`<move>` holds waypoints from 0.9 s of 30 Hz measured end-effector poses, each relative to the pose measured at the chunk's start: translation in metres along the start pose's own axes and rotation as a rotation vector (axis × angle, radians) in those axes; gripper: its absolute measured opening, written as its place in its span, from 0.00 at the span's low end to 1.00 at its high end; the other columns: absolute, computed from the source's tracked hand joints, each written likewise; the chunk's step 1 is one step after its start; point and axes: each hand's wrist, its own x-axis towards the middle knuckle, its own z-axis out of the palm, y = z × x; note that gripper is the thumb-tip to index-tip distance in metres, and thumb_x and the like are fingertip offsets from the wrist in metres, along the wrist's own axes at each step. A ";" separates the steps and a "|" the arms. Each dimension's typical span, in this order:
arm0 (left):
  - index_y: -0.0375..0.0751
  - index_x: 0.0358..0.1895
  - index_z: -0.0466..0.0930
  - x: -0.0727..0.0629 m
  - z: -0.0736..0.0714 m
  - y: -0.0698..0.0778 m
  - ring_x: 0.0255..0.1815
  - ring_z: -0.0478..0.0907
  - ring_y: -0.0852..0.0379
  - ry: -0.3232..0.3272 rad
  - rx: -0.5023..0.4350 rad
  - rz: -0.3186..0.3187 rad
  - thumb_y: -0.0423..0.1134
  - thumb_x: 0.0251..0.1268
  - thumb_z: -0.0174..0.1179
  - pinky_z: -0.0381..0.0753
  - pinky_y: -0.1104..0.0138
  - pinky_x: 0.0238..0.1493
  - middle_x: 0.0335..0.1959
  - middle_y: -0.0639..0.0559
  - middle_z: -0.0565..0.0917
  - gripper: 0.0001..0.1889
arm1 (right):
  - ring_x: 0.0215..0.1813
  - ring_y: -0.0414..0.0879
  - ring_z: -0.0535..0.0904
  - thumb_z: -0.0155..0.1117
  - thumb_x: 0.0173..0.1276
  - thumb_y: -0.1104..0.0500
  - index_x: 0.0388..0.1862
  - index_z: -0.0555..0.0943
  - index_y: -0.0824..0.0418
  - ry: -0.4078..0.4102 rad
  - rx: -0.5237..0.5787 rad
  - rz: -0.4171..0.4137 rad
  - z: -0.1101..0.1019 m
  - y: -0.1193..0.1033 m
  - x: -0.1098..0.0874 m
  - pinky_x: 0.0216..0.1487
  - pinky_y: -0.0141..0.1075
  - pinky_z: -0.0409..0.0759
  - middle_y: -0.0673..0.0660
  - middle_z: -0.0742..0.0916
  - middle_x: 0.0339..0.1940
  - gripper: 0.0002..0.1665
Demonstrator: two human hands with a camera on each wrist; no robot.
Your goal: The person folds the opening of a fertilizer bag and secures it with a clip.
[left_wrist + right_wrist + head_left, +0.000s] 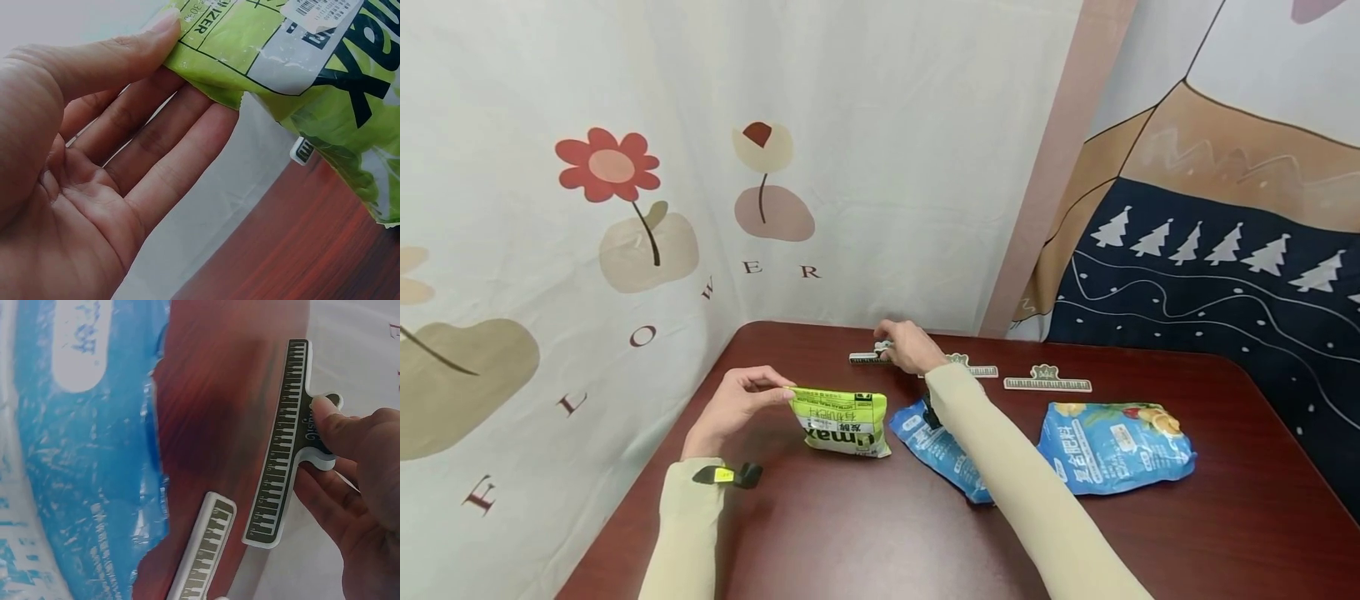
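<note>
While the left hand [735,406] pinches an opaque green packet [838,421], the right hand [914,347] pinches a clip [282,444] beyond 2 blue bags [1120,450].

This is a little table corner with picture cloths hung round it, but I can't tell if it is in a home. A shiny red-brown table [850,521] is below the grips of the left hand [739,408] and the right hand [913,346]. Behind both hands hangs a white cloth [895,167] with a red flower [612,165]. Far to the right of the right hand's grip, a dark blue part [1221,283] shows white trees [1226,243].
</note>
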 end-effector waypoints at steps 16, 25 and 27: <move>0.29 0.45 0.87 0.001 0.001 0.001 0.36 0.88 0.53 -0.004 -0.027 -0.001 0.33 0.64 0.71 0.87 0.66 0.40 0.32 0.58 0.91 0.10 | 0.41 0.43 0.85 0.71 0.70 0.58 0.52 0.89 0.59 0.001 0.057 0.041 -0.022 -0.019 -0.008 0.41 0.34 0.81 0.56 0.92 0.51 0.13; 0.29 0.45 0.86 0.001 0.001 0.001 0.35 0.88 0.56 -0.013 -0.034 0.005 0.32 0.65 0.69 0.87 0.66 0.40 0.33 0.59 0.91 0.10 | 0.43 0.44 0.87 0.70 0.70 0.60 0.48 0.89 0.56 0.028 0.046 0.026 -0.029 -0.041 -0.020 0.46 0.39 0.86 0.51 0.92 0.44 0.10; 0.29 0.45 0.86 0.001 0.001 0.001 0.35 0.88 0.59 -0.018 -0.039 0.006 0.32 0.65 0.69 0.87 0.65 0.40 0.33 0.59 0.91 0.10 | 0.42 0.43 0.87 0.71 0.70 0.59 0.46 0.89 0.55 0.040 0.043 0.023 -0.031 -0.045 -0.023 0.47 0.39 0.85 0.50 0.92 0.41 0.08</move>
